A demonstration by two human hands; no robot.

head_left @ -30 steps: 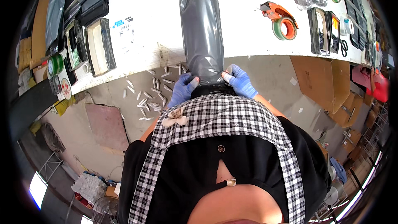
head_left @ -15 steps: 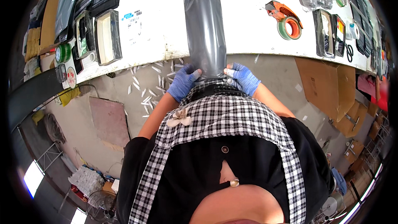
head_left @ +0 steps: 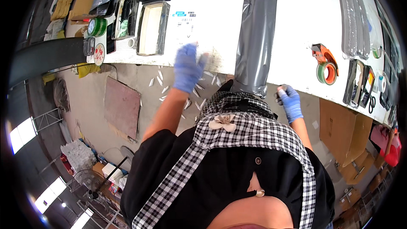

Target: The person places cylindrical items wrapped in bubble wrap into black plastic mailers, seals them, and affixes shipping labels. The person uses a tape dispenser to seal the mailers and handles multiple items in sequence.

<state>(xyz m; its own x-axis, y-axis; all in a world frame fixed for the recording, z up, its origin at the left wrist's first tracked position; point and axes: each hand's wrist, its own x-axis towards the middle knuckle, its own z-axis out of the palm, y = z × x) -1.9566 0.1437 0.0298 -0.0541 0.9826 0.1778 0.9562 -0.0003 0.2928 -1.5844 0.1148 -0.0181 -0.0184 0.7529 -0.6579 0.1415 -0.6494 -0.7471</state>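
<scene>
Grey plastic package (head_left: 256, 38), long and glossy, lies lengthwise on the white counter (head_left: 296, 21), between the two hands. Near end pokes past the counter's front edge toward the checked apron (head_left: 250, 133); can't tell if they touch. Left hand (head_left: 189, 68) is left of the package, well apart from it, with counter surface showing between. Right hand (head_left: 289, 101) is just beside the package's near right corner, with a small gap.

Left hand, blue glove, at the counter's front edge: fingers pointing up, thumb spread, open, grasping nothing; blurred. Left forearm (head_left: 167, 110) angles up and right. Right hand, also blue glove, in front of the counter edge: fingers bent, tips dark; can't tell if open or closed. Right forearm (head_left: 301, 131) angles up and left.

Printed label (head_left: 184, 23) on the counter just beyond the left hand. Left of that, an open shallow box (head_left: 152, 29), then a second narrow box (head_left: 126, 15) and a green tape roll (head_left: 97, 26). Orange tape dispenser (head_left: 325, 63) right of the package, well apart. Grey wrapped bundles (head_left: 352, 21) farther right; scissors (head_left: 372, 104) near the right edge. White strips (head_left: 160, 78) scattered on the floor below the left hand. Big cardboard box (head_left: 343, 131) on the right, below the counter.
</scene>
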